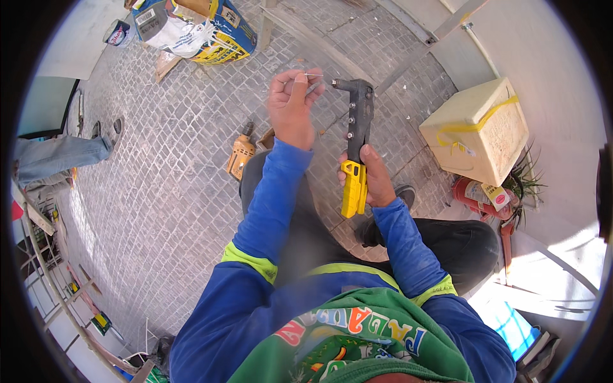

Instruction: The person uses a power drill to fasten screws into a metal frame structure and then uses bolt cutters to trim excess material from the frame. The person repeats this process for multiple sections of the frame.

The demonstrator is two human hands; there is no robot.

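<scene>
My left hand (pixel 292 107) is closed in a pinch on a thin silvery pop rivet (pixel 313 75), its slim end pointing right. Just beside that tip, a small gap away, is the nose of a hand riveter (pixel 361 108) with a black head and yellow grips. My right hand (pixel 379 180) wraps around the yellow grips and holds the tool upright, its nose turned toward my left hand. On the paving left of my knee lies an orange-yellow power drill (pixel 241 154).
A taped foam box (pixel 469 131) and a red bucket (pixel 480 194) stand at the right beside a plant (pixel 527 179). A blue-and-yellow sack (pixel 223 39) and a can (pixel 117 33) are at the far left. Metal bars (pixel 408 64) cross ahead. Another person's leg (pixel 60 157) shows at left.
</scene>
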